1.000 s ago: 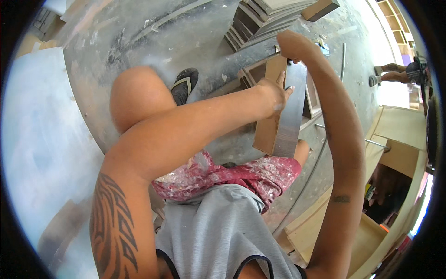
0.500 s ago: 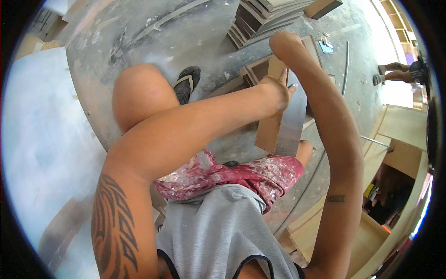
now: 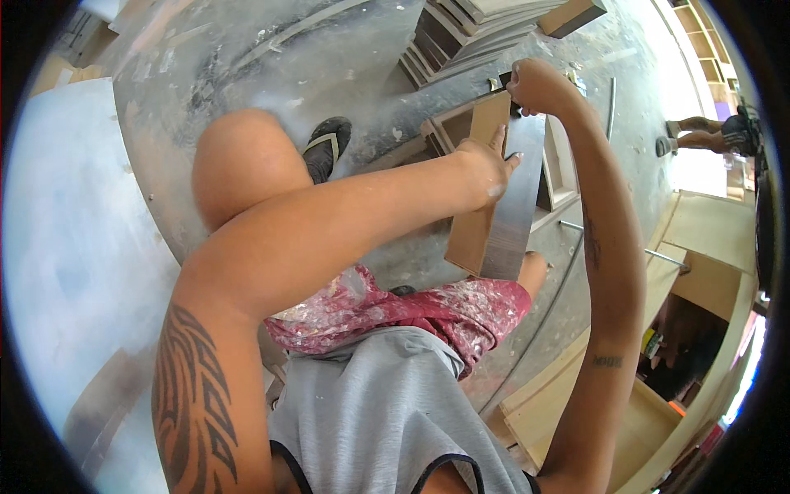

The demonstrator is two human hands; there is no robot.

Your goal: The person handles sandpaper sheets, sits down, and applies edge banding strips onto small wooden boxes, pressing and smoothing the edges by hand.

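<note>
A long wooden box-like piece (image 3: pixel 517 222) lies slanted before me, with a dark wood-grain face and a plain brown side. My left hand (image 3: pixel 487 169) lies across its edge, index finger stretched along it and thumb on the dark face; the other fingers are mostly hidden. At the piece's far end my right hand (image 3: pixel 539 89) is closed in a fist, knuckles up. A small dark flat thing (image 3: pixel 505 80) pokes out beside that fist; its kind cannot be made out. Under the piece shows a pale wooden frame (image 3: pixel 562 169).
A stack of drawer-like panels (image 3: pixel 469 37) stands at the far side, a brown block (image 3: pixel 572 16) beside it. Pale cabinets (image 3: pixel 712 222) are at right; another person's legs (image 3: pixel 699 136) show beyond. A whitish sheet (image 3: pixel 74 247) covers the left. A metal tube (image 3: pixel 611 115) lies on the floor.
My right hand has shifted right and slightly nearer, its fist now turned so the fingers and a dark flat edge show. My left hand has stayed on the wooden piece.
</note>
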